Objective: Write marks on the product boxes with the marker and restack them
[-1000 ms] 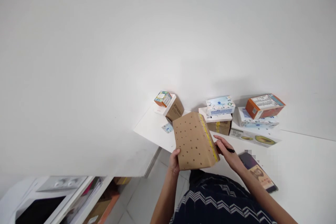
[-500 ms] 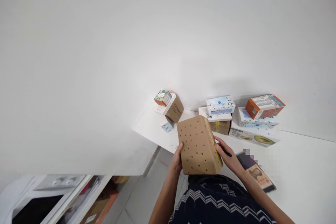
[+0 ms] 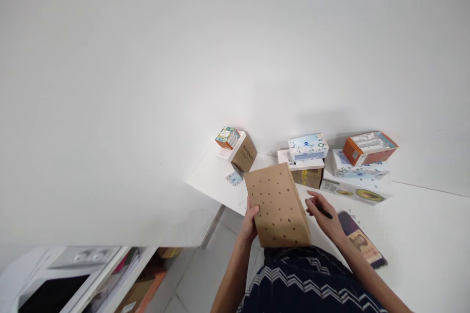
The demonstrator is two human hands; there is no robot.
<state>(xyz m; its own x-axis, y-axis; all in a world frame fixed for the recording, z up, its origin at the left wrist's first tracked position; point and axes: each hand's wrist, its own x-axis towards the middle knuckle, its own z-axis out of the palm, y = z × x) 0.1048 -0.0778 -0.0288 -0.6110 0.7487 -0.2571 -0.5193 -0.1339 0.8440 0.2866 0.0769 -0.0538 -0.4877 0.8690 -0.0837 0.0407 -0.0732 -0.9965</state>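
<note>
A brown cardboard box point(image 3: 278, 205) dotted with small holes stands tilted at the near edge of the white table point(image 3: 414, 225). My left hand point(image 3: 250, 220) grips its left side. My right hand point(image 3: 325, 215) is just right of the box, apart from it, with a black pen point(image 3: 323, 211) pinched in its fingers. The box's right side is turned away from me.
Behind the box stand stacked cartons: a brown box with a small colourful carton point(image 3: 228, 137), a tissue box point(image 3: 307, 146) on a taped brown box, an orange-ended box point(image 3: 369, 147) on white ones. A dark booklet point(image 3: 362, 242) lies right. A shelf unit point(image 3: 121, 274) is lower left.
The box has turned so its yellow-taped side no longer shows. My right hand has come off that side and moved slightly right with the pen.
</note>
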